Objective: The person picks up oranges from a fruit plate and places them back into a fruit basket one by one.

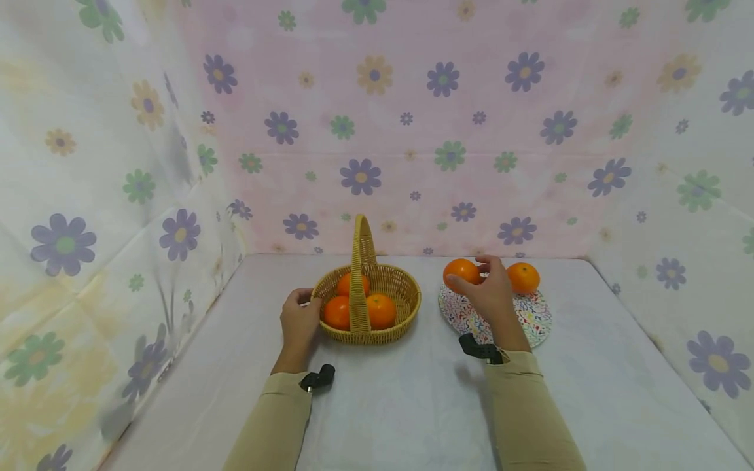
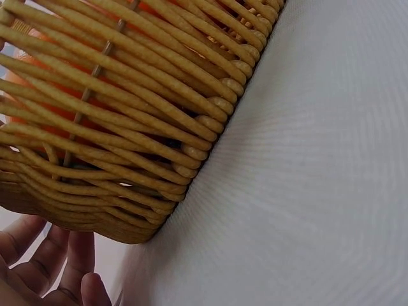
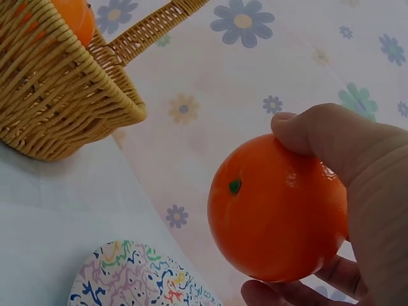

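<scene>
Left of middle on the desk [image 1: 400, 405]: woven wicker basket [image 1: 365, 337], upright, with tall handle [image 1: 357, 275] arching from near rim to far rim.
Inside the basket: three oranges [image 1: 381, 311], gathered toward left and middle, one far, two near, to either side of the handle's near end.
Left hand [image 1: 300, 320]: fingers bent at the basket's left rim, holding on there, parted only by about the thickness of the wall.
Right hand [image 1: 493, 294]: fingers and thumb curved round a single orange, spread just as wide as the fruit.
Held orange [image 1: 461, 271]: raised, right of the basket, near the far left edge of the mat; green stem spot visible from the right wrist.
Round multicoloured mat [image 1: 533, 314]: flat on the right side, with another orange [image 1: 523, 279] at its far part, just right of the right hand.
Both arms: beige sleeves [image 1: 533, 412], black wrist mounts [image 1: 318, 378].
Far side: flower-printed pink backdrop [image 1: 406, 176].
</scene>
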A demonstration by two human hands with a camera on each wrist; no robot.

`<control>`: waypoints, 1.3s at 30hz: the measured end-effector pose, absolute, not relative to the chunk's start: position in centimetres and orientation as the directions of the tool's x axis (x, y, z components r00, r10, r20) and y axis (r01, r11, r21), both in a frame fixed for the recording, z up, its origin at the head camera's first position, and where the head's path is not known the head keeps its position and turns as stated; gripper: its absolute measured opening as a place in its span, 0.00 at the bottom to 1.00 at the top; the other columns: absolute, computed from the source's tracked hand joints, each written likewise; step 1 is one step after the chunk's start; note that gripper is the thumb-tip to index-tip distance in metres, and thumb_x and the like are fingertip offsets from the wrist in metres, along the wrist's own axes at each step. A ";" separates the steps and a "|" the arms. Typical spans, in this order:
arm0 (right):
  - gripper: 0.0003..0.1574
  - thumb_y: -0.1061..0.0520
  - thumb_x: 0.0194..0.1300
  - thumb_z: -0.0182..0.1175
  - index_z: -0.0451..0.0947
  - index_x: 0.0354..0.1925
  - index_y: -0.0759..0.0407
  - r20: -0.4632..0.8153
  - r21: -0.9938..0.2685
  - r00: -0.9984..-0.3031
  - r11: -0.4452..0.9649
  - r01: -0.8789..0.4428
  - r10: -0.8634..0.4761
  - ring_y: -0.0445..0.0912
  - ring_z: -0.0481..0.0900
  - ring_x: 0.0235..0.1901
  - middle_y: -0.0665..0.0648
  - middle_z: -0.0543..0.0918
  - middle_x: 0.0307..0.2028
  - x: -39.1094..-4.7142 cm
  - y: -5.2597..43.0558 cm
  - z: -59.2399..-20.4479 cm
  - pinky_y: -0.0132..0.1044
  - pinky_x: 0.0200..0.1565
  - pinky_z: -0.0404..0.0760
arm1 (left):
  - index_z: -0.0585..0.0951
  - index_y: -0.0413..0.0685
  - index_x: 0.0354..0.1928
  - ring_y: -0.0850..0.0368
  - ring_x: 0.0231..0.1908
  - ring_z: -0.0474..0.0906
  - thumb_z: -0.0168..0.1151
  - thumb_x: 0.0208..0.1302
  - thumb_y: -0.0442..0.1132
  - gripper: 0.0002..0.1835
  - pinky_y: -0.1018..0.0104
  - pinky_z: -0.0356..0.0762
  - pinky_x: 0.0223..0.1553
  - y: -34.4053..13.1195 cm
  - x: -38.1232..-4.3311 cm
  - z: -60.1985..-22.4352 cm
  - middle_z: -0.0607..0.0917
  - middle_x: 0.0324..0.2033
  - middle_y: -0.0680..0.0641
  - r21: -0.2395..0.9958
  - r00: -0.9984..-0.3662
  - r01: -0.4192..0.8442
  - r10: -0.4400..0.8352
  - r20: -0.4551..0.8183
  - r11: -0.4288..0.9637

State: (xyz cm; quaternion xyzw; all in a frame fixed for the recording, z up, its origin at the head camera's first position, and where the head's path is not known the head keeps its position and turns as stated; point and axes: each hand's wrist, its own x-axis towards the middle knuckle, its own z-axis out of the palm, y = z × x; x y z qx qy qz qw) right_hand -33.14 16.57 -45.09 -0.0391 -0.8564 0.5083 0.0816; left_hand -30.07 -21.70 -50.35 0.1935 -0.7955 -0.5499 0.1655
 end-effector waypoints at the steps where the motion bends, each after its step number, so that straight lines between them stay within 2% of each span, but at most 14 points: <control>1: 0.59 0.27 0.55 0.72 0.61 0.74 0.50 0.114 -0.874 -0.983 0.486 -0.031 0.143 0.58 0.74 0.57 0.62 0.70 0.65 -33.2 16.5 -45.1 0.54 0.58 0.83 | 0.79 0.44 0.59 0.45 0.54 0.77 0.56 0.67 0.43 0.21 0.48 0.79 0.58 -21.7 -30.1 -50.4 0.81 0.56 0.41 0.939 -0.870 -0.127 -0.490 0.050 0.321; 8: 0.51 0.29 0.57 0.71 0.68 0.72 0.45 0.148 -0.856 -0.983 0.512 -0.071 0.111 0.57 0.73 0.55 0.62 0.70 0.61 -33.2 15.8 -44.8 0.51 0.53 0.85 | 0.79 0.45 0.58 0.45 0.53 0.78 0.56 0.66 0.43 0.21 0.49 0.81 0.55 -21.7 -30.2 -50.6 0.82 0.55 0.42 0.938 -0.869 -0.121 -0.492 0.059 0.326; 13: 0.49 0.37 0.57 0.75 0.69 0.71 0.46 0.126 -0.862 -0.988 0.504 -0.062 0.093 0.58 0.70 0.59 0.63 0.66 0.63 -33.0 15.3 -44.5 0.53 0.58 0.83 | 0.79 0.45 0.58 0.45 0.52 0.78 0.57 0.66 0.43 0.20 0.50 0.81 0.54 -21.7 -30.1 -50.6 0.82 0.55 0.42 0.936 -0.867 -0.116 -0.494 0.068 0.331; 17: 0.49 0.41 0.56 0.77 0.66 0.70 0.49 0.127 -0.870 -0.989 0.488 -0.073 0.078 0.58 0.71 0.60 0.62 0.66 0.65 -32.8 14.8 -44.3 0.55 0.61 0.81 | 0.79 0.44 0.58 0.45 0.53 0.78 0.56 0.66 0.43 0.21 0.49 0.80 0.56 -21.7 -30.0 -50.5 0.82 0.55 0.42 0.936 -0.867 -0.115 -0.493 0.069 0.334; 23: 0.54 0.38 0.53 0.78 0.61 0.68 0.51 0.102 -0.885 -0.994 0.459 -0.072 0.041 0.58 0.75 0.59 0.60 0.70 0.68 -32.7 14.0 -44.0 0.55 0.60 0.82 | 0.79 0.44 0.58 0.44 0.54 0.77 0.56 0.66 0.44 0.21 0.48 0.79 0.58 -21.7 -30.1 -50.5 0.82 0.56 0.42 0.936 -0.869 -0.115 -0.491 0.068 0.334; 28: 0.57 0.35 0.50 0.79 0.63 0.71 0.48 0.138 -0.868 -0.990 0.485 -0.108 0.026 0.56 0.75 0.57 0.59 0.71 0.64 -32.8 13.1 -44.2 0.54 0.58 0.83 | 0.79 0.44 0.58 0.44 0.53 0.77 0.57 0.66 0.44 0.20 0.48 0.78 0.58 -21.7 -30.1 -50.5 0.82 0.55 0.42 0.937 -0.868 -0.114 -0.492 0.067 0.330; 32: 0.53 0.36 0.51 0.79 0.69 0.70 0.43 0.192 -0.841 -0.981 0.517 -0.160 0.010 0.56 0.73 0.55 0.60 0.68 0.61 -32.7 12.5 -44.4 0.53 0.56 0.84 | 0.80 0.45 0.58 0.45 0.53 0.77 0.57 0.66 0.43 0.20 0.48 0.79 0.57 -21.7 -30.2 -50.5 0.82 0.55 0.42 0.938 -0.867 -0.117 -0.495 0.064 0.327; 35: 0.48 0.38 0.51 0.79 0.72 0.67 0.43 0.212 -0.843 -0.977 0.507 -0.179 0.009 0.57 0.72 0.55 0.61 0.65 0.61 -32.5 12.1 -44.4 0.54 0.57 0.84 | 0.80 0.45 0.58 0.45 0.53 0.78 0.57 0.66 0.43 0.20 0.49 0.80 0.56 -21.7 -30.2 -50.5 0.82 0.55 0.42 0.938 -0.869 -0.121 -0.492 0.058 0.325; 39: 0.47 0.40 0.53 0.79 0.71 0.66 0.46 0.221 -0.838 -0.975 0.512 -0.191 -0.001 0.57 0.72 0.56 0.61 0.66 0.62 -32.1 11.5 -44.1 0.55 0.58 0.83 | 0.79 0.45 0.59 0.45 0.53 0.78 0.57 0.67 0.44 0.20 0.50 0.80 0.56 -21.8 -30.2 -50.5 0.82 0.56 0.42 0.939 -0.872 -0.128 -0.488 0.048 0.321</control>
